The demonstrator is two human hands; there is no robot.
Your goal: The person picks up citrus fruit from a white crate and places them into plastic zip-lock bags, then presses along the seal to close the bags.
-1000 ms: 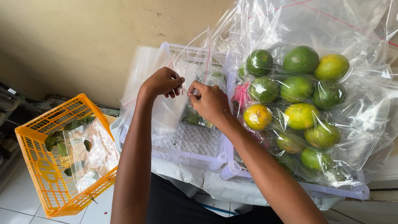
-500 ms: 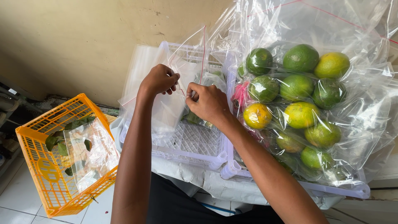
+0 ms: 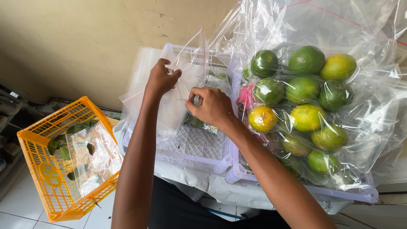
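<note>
My left hand (image 3: 162, 79) pinches one side of a clear zip bag (image 3: 182, 80) with a red seal strip. Facing it, my right hand (image 3: 210, 105) pinches the other side, so the bag's mouth is held between both hands. The bag hangs over a white plastic basket (image 3: 199, 148). Something green lies in the basket behind my right hand, mostly hidden.
Clear bags of green and yellow citrus fruits (image 3: 305, 101) fill a second white basket (image 3: 352, 195) on the right. An orange basket (image 3: 55, 169) with leaves and crumpled plastic stands on the tiled floor at the left. A beige wall (image 3: 85, 38) runs behind.
Both hands stay on the clear bag. My left hand has moved a little away from my right, and the bag's mouth has risen and spread.
</note>
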